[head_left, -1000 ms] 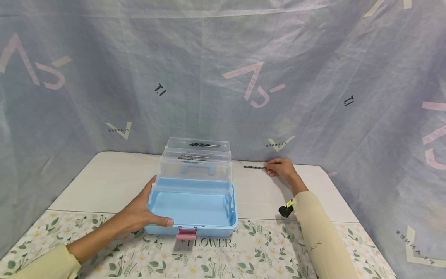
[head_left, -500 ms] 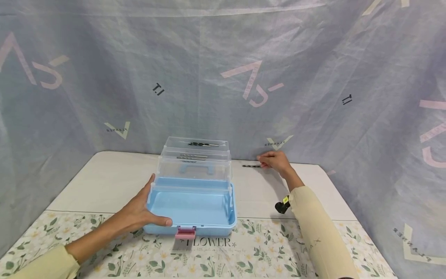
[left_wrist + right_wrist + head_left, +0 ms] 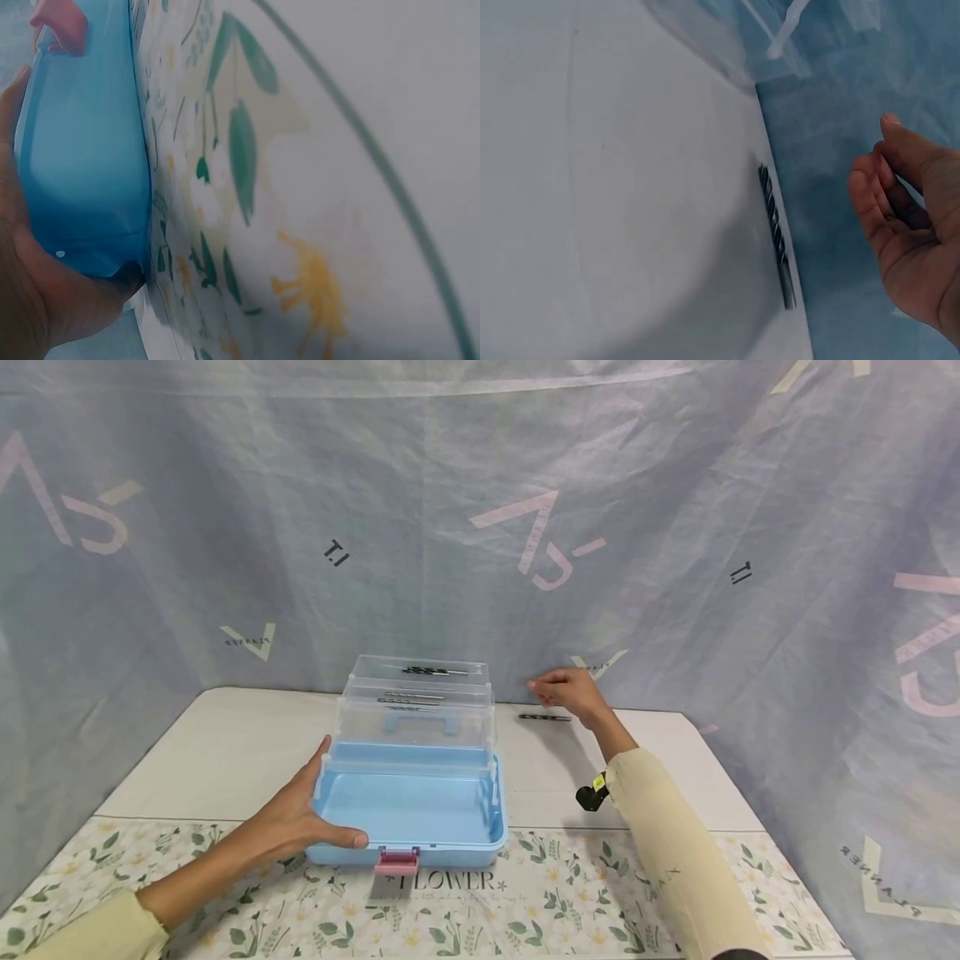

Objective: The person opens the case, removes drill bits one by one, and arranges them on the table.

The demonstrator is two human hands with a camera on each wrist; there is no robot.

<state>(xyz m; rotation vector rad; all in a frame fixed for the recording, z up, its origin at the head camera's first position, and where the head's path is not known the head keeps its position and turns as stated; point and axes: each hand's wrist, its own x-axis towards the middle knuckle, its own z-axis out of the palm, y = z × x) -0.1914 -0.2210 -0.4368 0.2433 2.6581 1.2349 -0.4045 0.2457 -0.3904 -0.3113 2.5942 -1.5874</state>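
Note:
My left hand (image 3: 307, 814) grips the left side of a light blue toolbox (image 3: 408, 810), thumb across its front corner and fingers along the side wall. The toolbox stands open, with clear stepped trays (image 3: 420, 727) raised at its back. Dark drill bits (image 3: 431, 671) lie in the top tray, and silver drill bits (image 3: 411, 698) in the tray below. To the right of the toolbox, a dark twist drill bit (image 3: 772, 217) lies on the white table near its back edge. Above and behind that bit hovers my right hand (image 3: 570, 693), fingers loosely curled, nothing visible in them.
A pink latch (image 3: 397, 862) hangs at the toolbox front. A flowered cloth (image 3: 555, 910) covers the near part of the white table (image 3: 217, 760). Right behind the table hangs a grey-blue curtain (image 3: 420, 527). A black wrist camera (image 3: 591, 795) sticks out from the right sleeve.
My right hand has lifted off the right end of the loose drill bit and moved left and up, leaving the bit on the table. My left hand keeps its grip on the toolbox.

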